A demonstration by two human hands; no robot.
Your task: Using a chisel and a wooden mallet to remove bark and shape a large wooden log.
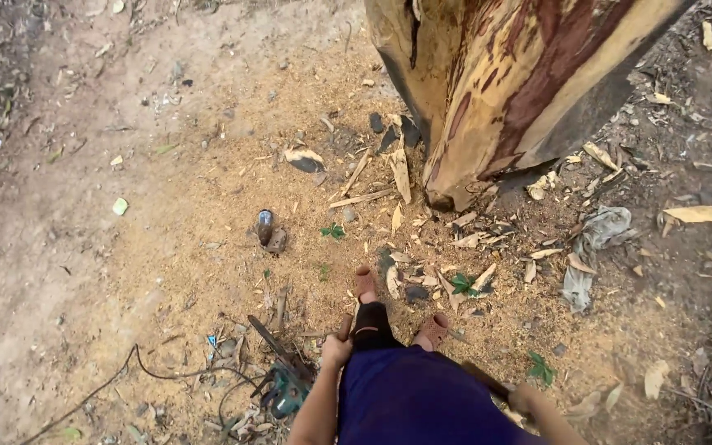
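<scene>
1. Gripping a long wooden handle [345, 324] with both hands: the left hand [335, 350] is clenched round its upper end, near the left knee; the right hand [524, 399] is closed on the lower stretch of the same dark shaft [484, 379], at the right hip.
2. Handle runs across the body behind the blue garment; its middle is hidden, and the working end is out of view, so the kind of tool cannot be told.
3. Judged handling: stiff, rigid wood, probably weighted toward the hidden end; dry and rough enough not to slip. A wide two-hand hold, as now, suits it.
4. Surroundings: peeled tree trunk [496, 82] ahead of the sandalled feet, well apart from the hands; sawdust and bark chips around; a teal power saw [284, 391] with cable lies just beside the left hand, untouched.
</scene>
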